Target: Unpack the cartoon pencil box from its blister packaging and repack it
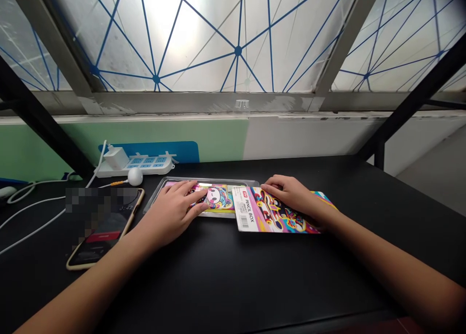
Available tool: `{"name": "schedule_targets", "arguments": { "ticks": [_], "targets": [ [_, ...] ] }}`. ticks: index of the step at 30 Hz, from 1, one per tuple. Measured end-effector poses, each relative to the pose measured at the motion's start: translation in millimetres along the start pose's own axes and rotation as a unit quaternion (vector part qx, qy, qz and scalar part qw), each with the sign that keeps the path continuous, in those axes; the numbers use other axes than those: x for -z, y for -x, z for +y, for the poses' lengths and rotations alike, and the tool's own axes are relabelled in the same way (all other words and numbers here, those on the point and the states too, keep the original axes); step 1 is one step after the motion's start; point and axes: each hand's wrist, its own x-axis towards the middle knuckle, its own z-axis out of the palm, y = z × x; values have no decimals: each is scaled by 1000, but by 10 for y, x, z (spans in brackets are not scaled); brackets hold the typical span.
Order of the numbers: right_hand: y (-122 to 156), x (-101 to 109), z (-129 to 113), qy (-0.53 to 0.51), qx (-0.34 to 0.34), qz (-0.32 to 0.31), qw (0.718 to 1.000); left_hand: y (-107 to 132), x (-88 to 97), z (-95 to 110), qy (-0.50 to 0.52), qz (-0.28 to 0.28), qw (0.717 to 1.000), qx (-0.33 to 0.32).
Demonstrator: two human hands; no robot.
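The far side of the scene is occupied by a window (204, 28), marked with blue web-like lines; below it, a wall (163, 130) is finished in green on the left and in a pale tone on the right; the near area is taken up by a black tabletop (225, 280); black bars (407, 91) are slanted upward at the left and right; a clear case (249, 182) is laid flat at the middle of the tabletop; a colourful card (267, 212), printed with the words "PENCIL BOX", is placed at the right of the case, its left end overlapping the near right part of the case; a phone (105, 232) is positioned to the left of the case, face up, part of its screen being blurred; a white power strip (153, 166) is set at the far left, before a blue panel (187, 152); the left hand (174, 210) is rested over the left part of the case, its fingers loosely spread on a printed piece (220, 197) seen within; the right hand (287, 191) is laid on the far part of the card, its fingers curled; whether the card is gripped by them cannot be told; a white charger (116, 158) is plugged into the strip; a rounded white item (135, 176) is located just in front of it.
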Motion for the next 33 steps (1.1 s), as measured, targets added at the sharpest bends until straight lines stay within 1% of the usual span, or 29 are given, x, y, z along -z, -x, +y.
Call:
{"name": "schedule_targets", "arguments": {
  "ticks": [5, 7, 9, 13, 16, 19, 25, 29, 33],
  "targets": [
    [-42, 180, 317, 35, -45, -27, 998, -18, 48, -40, 53, 15, 998, -25],
    [-53, 217, 388, 42, -51, -28, 997, -21, 47, -51, 62, 17, 998, -28],
    [-55, 235, 409, 45, -51, -27, 997, -20, 38, -55, 53, 17, 998, -25],
    [-41, 283, 360, 41, -63, -20, 997, -11, 20, -59, 29, 4, 999, -26],
    [-27, 336, 303, 46, -79, -3, 996, -2, 14, -64, 28, -3, 999, -28],
    [-15, 350, 253, 52, -81, 13, 995, 10, 14, -55, 27, -3, 999, -25],
    [-8, 262, 202, 63, -64, 37, 995, 22, 10, 4, 26, -9, 1000, -8],
    [-4, 207, 169, 48, -94, 44, 993, 29, -6, 75, 27, -9, 1000, 3],
    [17, 99, 33, 26, -107, 35, 993, 66, 6, 222, 66, -10, 998, -5]
  ]
}}
